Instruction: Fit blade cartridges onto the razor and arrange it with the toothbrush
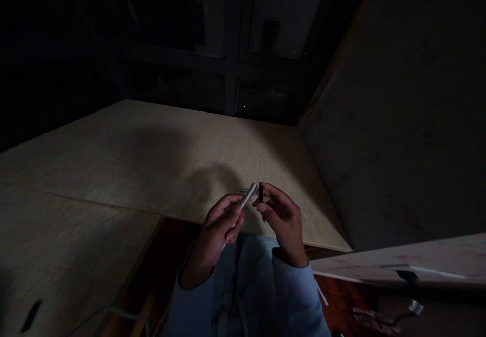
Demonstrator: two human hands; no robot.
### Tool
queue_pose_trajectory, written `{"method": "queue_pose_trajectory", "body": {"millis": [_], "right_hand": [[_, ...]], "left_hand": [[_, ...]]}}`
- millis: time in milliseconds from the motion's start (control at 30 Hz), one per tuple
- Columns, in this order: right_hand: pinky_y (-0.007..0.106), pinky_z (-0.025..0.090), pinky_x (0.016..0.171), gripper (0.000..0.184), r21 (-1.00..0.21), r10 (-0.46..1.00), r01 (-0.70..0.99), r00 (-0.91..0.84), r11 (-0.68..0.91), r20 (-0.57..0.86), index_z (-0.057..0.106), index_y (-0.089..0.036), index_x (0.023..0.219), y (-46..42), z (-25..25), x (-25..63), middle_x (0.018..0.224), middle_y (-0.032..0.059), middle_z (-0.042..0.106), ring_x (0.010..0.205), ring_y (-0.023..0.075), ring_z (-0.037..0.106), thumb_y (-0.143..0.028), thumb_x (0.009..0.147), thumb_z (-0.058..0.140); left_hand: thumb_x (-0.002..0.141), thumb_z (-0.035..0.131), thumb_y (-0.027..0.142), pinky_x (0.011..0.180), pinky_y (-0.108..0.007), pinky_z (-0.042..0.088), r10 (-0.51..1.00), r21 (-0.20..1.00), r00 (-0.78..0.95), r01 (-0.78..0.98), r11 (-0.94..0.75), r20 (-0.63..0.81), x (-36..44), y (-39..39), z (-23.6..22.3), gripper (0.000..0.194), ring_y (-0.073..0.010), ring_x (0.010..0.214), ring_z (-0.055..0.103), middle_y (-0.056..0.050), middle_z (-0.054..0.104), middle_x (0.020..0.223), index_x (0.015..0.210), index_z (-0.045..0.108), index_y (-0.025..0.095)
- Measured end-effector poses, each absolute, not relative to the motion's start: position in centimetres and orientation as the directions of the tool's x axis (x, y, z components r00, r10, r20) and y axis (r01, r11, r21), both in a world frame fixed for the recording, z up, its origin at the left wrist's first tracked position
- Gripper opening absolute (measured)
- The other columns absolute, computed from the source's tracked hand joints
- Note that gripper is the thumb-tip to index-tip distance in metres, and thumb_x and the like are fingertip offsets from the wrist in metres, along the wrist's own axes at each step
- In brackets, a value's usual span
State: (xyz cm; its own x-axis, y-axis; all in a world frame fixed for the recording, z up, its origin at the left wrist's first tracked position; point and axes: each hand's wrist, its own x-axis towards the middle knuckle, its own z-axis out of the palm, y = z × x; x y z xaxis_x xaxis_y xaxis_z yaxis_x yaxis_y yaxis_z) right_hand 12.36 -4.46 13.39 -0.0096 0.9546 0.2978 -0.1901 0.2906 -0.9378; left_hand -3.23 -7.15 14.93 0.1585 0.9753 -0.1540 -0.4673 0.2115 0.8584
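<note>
My left hand (222,223) is closed around the handle of a slim white toothbrush (246,196), which slants up to the right. The pale head of the toothbrush faces my right hand (283,218). Between the thumb and fingers of that hand is a small black rectangular piece (260,194), held upright. Only a narrow gap separates the brush head from the black piece; whether they touch I cannot tell. Just behind the brush, a small greenish object (244,191) shows partly, too dim to name.
The pale tabletop (152,149) spreads ahead and to the left. A wall panel (410,124) rises on the right, and dark window frames (230,73) stand behind. A dark thin object (31,316) lies at lower left. A cable (395,322) runs at lower right.
</note>
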Motion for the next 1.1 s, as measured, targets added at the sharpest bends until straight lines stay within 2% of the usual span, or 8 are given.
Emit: {"method": "queue_pose_trajectory", "body": {"millis": [200,433,567,800,1100], "right_hand": [[0.032,0.056,0.079,0.042,-0.896,0.911,-0.171,0.024,0.410,0.412,0.071,-0.025,0.121,-5.0,13.3,11.3,0.084,0.0004,0.070,0.076,0.0137,0.065,-0.022,0.080,0.079],[0.032,0.055,0.080,0.043,-0.874,0.880,-0.098,0.047,0.476,0.473,0.071,-0.027,0.122,-5.5,13.1,11.3,0.086,0.0002,0.071,0.077,0.0139,0.065,-0.018,0.080,0.079],[0.031,0.055,0.079,0.044,-0.867,0.873,-0.105,0.056,0.488,0.484,0.071,-0.027,0.122,-5.6,13.0,11.4,0.091,0.0013,0.071,0.077,0.0135,0.065,-0.017,0.080,0.079],[0.033,0.056,0.076,0.043,-0.847,0.850,-0.098,0.132,0.523,0.510,0.073,-0.026,0.121,-5.7,12.8,11.4,0.088,0.0022,0.070,0.074,0.0144,0.063,-0.021,0.079,0.081],[0.039,0.057,0.087,0.044,-0.858,0.850,-0.059,0.187,0.510,0.492,0.072,-0.031,0.123,-5.7,11.9,11.2,0.090,0.0018,0.069,0.078,0.0156,0.065,-0.022,0.081,0.080]], "left_hand": [[0.082,0.071,0.052,0.042,-0.019,0.020,0.981,0.904,0.153,-0.391,0.171,-0.120,-3.4,-8.2,15.5,0.046,-0.0028,0.043,0.027,0.006,0.050,0.064,0.110,0.061,0.017],[0.085,0.067,0.055,0.041,-0.019,0.018,0.989,0.921,0.124,-0.368,0.125,-0.084,-2.6,-8.3,15.0,0.048,-0.0036,0.045,0.024,0.007,0.045,0.065,0.114,0.060,0.017],[0.087,0.064,0.058,0.041,-0.020,0.018,0.990,0.942,0.119,-0.318,0.110,-0.076,-2.6,-8.5,15.2,0.048,-0.0044,0.045,0.024,0.007,0.043,0.064,0.112,0.059,0.018],[0.085,0.063,0.062,0.042,-0.022,0.017,0.982,0.967,0.162,-0.220,0.130,-0.095,-3.1,-9.0,15.5,0.050,-0.0059,0.046,0.021,0.007,0.039,0.061,0.110,0.059,0.019],[0.092,0.055,0.059,0.044,-0.023,0.015,0.970,0.975,0.175,-0.113,0.189,-0.168,-4.2,-9.7,14.8,0.043,-0.0078,0.051,0.025,0.005,0.043,0.069,0.115,0.059,0.023]]}}
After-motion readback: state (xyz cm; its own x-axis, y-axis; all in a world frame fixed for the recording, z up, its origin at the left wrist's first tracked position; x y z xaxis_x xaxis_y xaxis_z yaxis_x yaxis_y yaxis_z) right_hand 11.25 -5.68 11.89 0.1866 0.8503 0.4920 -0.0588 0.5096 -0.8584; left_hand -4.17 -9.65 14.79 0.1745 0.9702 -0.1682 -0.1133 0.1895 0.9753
